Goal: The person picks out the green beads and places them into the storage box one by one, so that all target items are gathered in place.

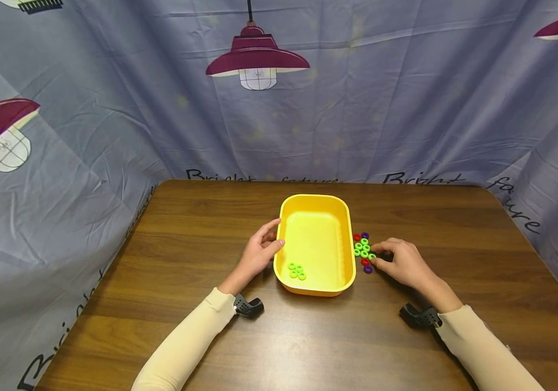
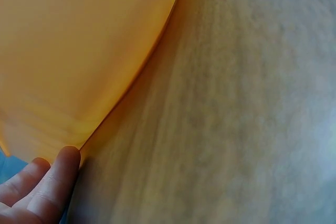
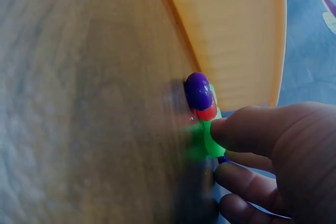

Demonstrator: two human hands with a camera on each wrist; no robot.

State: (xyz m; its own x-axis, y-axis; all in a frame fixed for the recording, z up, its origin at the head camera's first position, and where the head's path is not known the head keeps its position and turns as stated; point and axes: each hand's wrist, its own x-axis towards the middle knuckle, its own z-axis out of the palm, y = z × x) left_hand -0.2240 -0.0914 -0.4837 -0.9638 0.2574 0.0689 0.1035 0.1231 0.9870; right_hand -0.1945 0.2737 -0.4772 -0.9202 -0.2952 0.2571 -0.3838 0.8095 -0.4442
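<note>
A yellow plastic tub (image 1: 315,231) stands on the table, with several small green rings (image 1: 294,275) inside near its front left corner. My left hand (image 1: 256,254) holds the tub's left side, thumb over the rim and fingers against the outer wall. Just right of the tub lies a cluster of green rings (image 1: 364,241), with red rings (image 1: 357,237) and purple rings (image 1: 368,269) at its ends. Thumb and finger of my right hand (image 1: 402,262) pinch a green ring (image 3: 211,141) at the cluster's right edge. A purple ring (image 3: 198,92) sits close by in the right wrist view.
The brown wooden table (image 1: 308,347) extends around the tub on every side. Behind it hangs a grey-blue curtain (image 1: 357,108) printed with lamps. Each wrist wears a black camera mount (image 1: 248,307) over a cream sleeve (image 1: 190,336).
</note>
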